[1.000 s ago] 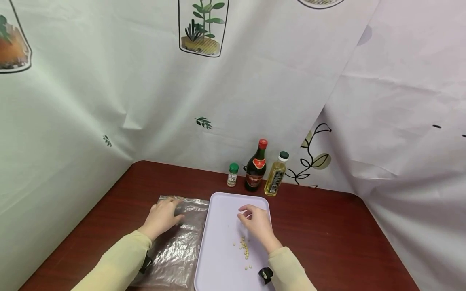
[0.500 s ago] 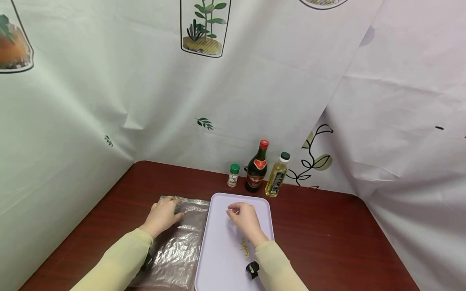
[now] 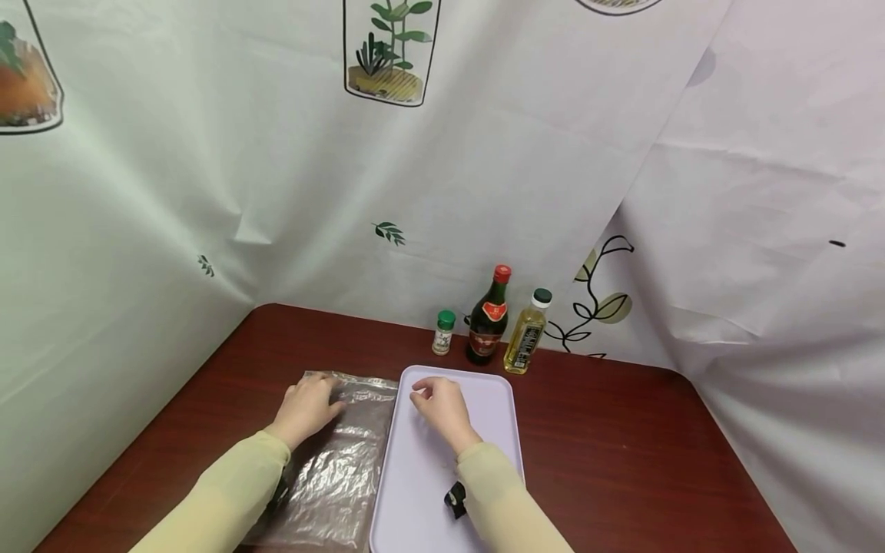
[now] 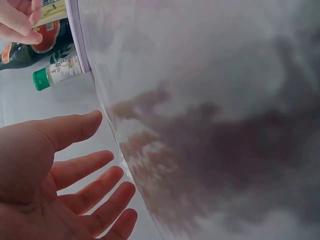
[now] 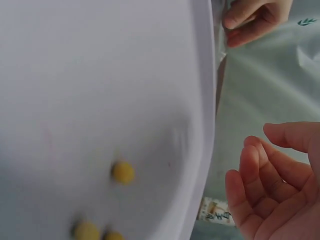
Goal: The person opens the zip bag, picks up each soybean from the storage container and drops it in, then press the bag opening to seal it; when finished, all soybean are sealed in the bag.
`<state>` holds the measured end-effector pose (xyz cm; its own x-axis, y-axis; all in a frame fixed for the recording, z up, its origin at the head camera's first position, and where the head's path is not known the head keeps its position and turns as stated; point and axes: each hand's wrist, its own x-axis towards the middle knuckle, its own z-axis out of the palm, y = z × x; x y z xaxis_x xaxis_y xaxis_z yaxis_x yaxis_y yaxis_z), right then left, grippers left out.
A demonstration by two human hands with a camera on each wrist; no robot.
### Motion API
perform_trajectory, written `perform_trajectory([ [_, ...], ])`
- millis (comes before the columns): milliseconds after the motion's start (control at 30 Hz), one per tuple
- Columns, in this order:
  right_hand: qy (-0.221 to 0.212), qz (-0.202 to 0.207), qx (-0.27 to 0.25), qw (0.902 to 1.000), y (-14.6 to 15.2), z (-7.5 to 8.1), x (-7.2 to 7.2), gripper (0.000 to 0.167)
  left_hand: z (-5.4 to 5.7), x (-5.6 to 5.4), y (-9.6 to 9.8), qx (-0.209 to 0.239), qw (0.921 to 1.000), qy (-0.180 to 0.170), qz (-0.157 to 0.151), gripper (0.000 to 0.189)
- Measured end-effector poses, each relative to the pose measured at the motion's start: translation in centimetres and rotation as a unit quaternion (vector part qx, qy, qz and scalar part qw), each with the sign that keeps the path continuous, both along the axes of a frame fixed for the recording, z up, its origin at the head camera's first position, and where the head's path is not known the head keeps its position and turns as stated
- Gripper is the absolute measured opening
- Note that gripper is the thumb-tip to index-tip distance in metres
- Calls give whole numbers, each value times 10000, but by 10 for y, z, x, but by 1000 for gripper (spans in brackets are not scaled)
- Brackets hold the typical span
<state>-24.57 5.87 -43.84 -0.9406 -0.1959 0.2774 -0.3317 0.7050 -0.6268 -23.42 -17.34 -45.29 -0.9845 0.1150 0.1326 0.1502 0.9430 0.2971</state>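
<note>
My left hand (image 3: 305, 409) rests at the upper part of a clear zip bag (image 3: 339, 468) lying flat on the table. In the left wrist view its fingers (image 4: 95, 192) are spread and relaxed along the bag's edge. My right hand (image 3: 442, 409) is over the far left part of a pale lilac tray (image 3: 492, 415). Its fingers are loosely bent, and a gap shows between thumb and fingertips with nothing visible in it. Small round yellow beans (image 5: 123, 172) lie on the tray in the right wrist view; my right arm hides them from the head view.
Behind the tray stand a green-capped shaker (image 3: 443, 332), a dark bottle with a red cap (image 3: 486, 322) and a bottle of yellow oil (image 3: 527, 334). The dark red table (image 3: 608, 453) meets a printed fabric backdrop (image 3: 297, 192) at the back.
My right hand has moved left across the tray toward the bag, and its forearm now covers the beans. My left hand and the bag have barely moved.
</note>
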Motion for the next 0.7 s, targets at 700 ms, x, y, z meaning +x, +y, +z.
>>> perform_trajectory([
  [700,-764,19,-57,9971,-30,-26,-21,18,-3,-19,2,512,9983,263,-32,21],
])
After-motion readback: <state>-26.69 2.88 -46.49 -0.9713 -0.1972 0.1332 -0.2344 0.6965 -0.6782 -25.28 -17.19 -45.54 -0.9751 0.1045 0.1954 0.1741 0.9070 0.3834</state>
